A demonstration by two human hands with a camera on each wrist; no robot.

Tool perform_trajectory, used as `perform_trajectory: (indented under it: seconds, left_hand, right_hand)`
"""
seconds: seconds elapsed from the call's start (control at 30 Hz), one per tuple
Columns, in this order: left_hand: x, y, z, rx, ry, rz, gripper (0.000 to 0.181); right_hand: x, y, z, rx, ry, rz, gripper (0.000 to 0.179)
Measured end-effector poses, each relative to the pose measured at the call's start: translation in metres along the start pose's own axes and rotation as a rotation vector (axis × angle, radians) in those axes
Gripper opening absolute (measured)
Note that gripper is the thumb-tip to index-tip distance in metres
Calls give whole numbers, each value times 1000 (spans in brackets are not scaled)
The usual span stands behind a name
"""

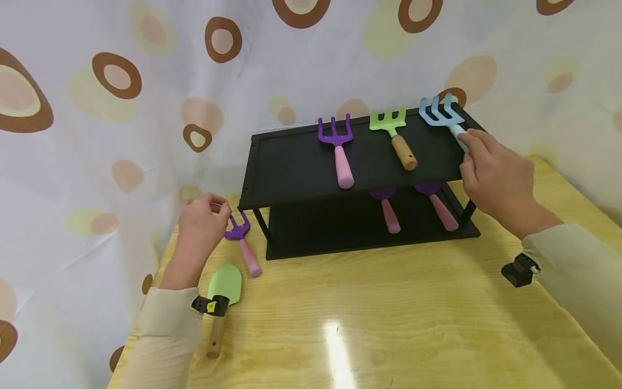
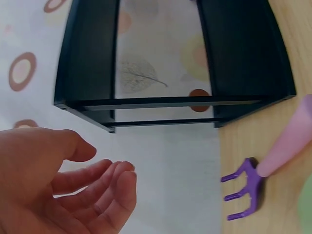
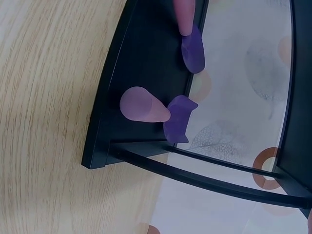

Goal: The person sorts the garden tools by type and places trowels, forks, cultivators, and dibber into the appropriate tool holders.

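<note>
My right hand (image 1: 502,175) grips the handle of a light blue hand rake (image 1: 441,112) at the right end of the black rack's top shelf (image 1: 291,167). To its left on that shelf lie a green hand rake (image 1: 402,146) with a wooden handle and a purple hand fork (image 1: 342,159) with a pink handle. My left hand (image 2: 92,190) holds nothing, its fingers loosely bent beside the rack's left end. In the head view it overlaps the tines of another purple hand fork (image 1: 247,249) on the table.
On the rack's lower shelf (image 3: 141,68) are two pink-handled purple tools, one a shovel (image 3: 193,51) and one with a notched tip (image 3: 179,119). A green trowel (image 1: 225,283) lies at the table's left, under my left wrist in the head view. A patterned curtain (image 1: 160,97) hangs behind.
</note>
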State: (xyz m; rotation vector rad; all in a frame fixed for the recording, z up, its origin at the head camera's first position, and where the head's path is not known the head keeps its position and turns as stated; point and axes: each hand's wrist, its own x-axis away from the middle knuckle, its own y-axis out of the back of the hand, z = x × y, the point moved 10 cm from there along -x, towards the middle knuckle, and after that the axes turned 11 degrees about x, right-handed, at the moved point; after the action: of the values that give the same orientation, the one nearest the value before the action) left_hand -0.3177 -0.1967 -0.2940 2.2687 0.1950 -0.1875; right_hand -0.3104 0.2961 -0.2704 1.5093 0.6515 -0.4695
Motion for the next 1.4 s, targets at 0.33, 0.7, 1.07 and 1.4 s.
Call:
perform_trajectory:
  seconds: [0.33,0.7,1.07,1.4]
  left_hand:
    - [4,-50,44,37,224,256,36]
    - [18,-85,71,-30,379,351,27]
    - [28,-107,74,-49,435,373,21]
    - [25,-110,74,0,444,358,18]
  right_hand:
    - [1,2,1,1,5,-22,41]
    - [2,-1,2,1,3,-6,40]
    - [3,-5,0,7,-8,42,41]
    - [2,-1,0,3,-11,39,42]
